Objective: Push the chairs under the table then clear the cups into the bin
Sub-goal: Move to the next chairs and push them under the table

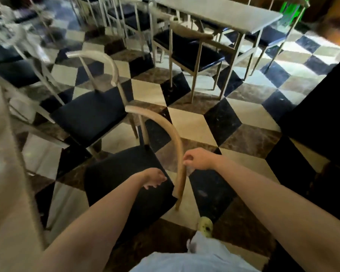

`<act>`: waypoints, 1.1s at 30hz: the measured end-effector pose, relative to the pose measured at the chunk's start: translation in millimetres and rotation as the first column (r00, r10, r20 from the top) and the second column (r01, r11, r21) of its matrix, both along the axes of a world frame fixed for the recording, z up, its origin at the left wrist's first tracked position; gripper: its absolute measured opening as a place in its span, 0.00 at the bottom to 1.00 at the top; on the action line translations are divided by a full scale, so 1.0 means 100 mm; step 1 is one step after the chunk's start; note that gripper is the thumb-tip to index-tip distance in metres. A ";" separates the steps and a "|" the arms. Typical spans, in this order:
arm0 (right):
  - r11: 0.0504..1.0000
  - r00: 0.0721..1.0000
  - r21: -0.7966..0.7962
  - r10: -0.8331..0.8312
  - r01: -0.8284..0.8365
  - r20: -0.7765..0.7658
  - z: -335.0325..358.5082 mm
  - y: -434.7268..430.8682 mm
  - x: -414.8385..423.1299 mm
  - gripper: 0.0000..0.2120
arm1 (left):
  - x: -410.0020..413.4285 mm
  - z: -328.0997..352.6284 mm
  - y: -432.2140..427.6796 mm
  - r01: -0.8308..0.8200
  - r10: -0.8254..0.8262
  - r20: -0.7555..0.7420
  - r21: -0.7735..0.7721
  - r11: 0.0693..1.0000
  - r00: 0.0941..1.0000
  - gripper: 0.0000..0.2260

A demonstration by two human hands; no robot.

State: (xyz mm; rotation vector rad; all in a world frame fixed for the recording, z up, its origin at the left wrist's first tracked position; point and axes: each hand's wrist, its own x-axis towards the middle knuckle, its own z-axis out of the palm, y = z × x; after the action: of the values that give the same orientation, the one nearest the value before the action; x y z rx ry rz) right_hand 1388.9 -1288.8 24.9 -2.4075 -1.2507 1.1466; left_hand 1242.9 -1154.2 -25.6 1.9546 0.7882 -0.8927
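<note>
The right hand (196,160) grips the curved wooden backrest of the nearest chair (166,125). The left hand (154,178) hovers just beside it over the black seat, fingers loosely curled, holding nothing. A second chair (90,114) stands beyond the hands, and the pale counter (2,163) is well to their left.

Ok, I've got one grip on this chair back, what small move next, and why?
Probably bring the left grip onto the curved wooden backrest of the black-seated chair too: only the right grip holds it, and the left hovers free.
</note>
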 end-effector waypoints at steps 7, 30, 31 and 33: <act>0.978 0.981 0.080 0.194 -0.193 0.004 -0.06 0.38 0.79 0.06 | 0.78 -0.02 -0.24 -0.356 0.364 0.135 -0.081 0.931 0.922 0.16; -0.108 -0.137 -0.093 0.907 -0.990 0.398 -0.69 2.34 1.75 0.23 | 1.15 -0.50 0.12 -0.721 0.734 -0.078 -0.282 0.634 0.675 0.25; -0.156 -0.189 -0.115 0.899 -0.981 0.394 -0.70 2.40 1.75 0.23 | 1.14 -0.50 0.12 -0.718 0.729 -0.089 -0.287 0.634 0.679 0.26; -0.252 -0.296 -0.164 0.883 -0.954 0.364 -0.71 2.51 1.72 0.24 | 1.13 -0.51 0.10 -0.717 0.722 -0.097 -0.267 0.644 0.685 0.28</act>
State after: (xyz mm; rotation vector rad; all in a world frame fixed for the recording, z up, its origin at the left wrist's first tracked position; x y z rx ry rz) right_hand 1560.5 -1037.3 -46.0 -0.7613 -3.5214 0.4363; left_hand 1356.0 -1143.7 -76.2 1.2009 1.2324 -0.4481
